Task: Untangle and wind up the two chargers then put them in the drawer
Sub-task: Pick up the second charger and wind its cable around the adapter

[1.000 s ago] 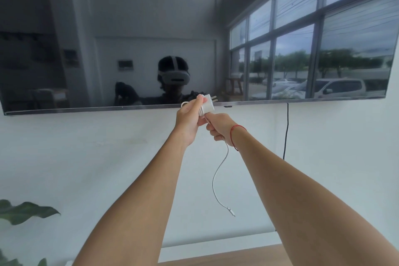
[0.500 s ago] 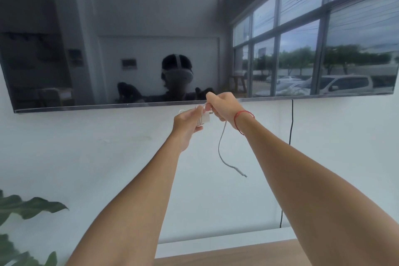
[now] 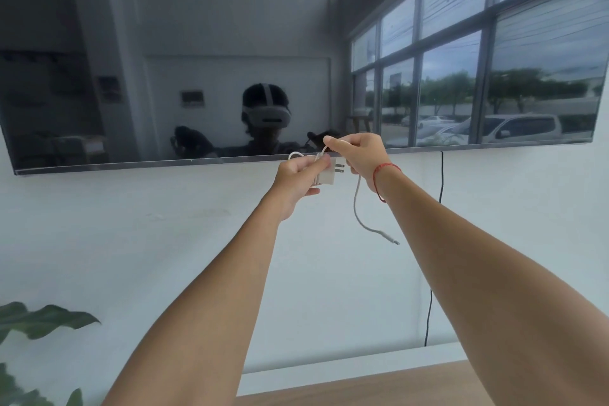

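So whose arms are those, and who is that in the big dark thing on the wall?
Those arms belong to a person, not a machine. The picture comes from a camera worn on their head, so you see what they see. The dark thing is a TV on the wall; it works like a mirror, so the figure wearing a headset is the same person's reflection. The left hand grips a white charger plug, metal prongs pointing right. The right hand pinches the plug's white cable, whose loose end dangles below. At the bottom, only a strip of a wooden surface shows.
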`<state>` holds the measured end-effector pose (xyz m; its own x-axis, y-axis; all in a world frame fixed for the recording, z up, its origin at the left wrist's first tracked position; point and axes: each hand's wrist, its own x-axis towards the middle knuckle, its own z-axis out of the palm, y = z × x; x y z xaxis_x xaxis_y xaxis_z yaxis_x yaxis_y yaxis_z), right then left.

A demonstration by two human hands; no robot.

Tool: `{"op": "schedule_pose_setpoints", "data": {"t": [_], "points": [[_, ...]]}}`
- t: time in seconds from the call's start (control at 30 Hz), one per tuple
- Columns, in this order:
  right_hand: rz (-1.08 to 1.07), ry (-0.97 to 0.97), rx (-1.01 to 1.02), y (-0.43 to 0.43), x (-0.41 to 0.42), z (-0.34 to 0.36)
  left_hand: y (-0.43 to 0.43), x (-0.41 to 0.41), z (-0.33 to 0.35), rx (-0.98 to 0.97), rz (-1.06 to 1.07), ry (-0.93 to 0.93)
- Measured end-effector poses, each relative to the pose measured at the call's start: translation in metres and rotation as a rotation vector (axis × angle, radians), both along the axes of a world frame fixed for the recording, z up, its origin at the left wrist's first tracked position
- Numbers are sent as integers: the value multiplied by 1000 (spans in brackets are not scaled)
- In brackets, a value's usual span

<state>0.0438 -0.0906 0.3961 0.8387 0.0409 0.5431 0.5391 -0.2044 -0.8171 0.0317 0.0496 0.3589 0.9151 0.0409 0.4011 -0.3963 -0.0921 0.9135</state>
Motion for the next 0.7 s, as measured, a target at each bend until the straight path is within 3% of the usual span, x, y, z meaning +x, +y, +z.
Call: {"op": "schedule_pose_setpoints", "data": {"t": [0.2,0.37,0.7], "points": [[-29,123,176,-15,8,-17,-10,-1,9,-39,-74,-19],[88,261,329,-23,15,-32,-13,-3,12,-72,-157,8],[21,353,277,7,17,-40,-16,0,2,-251,-140,66]]}}
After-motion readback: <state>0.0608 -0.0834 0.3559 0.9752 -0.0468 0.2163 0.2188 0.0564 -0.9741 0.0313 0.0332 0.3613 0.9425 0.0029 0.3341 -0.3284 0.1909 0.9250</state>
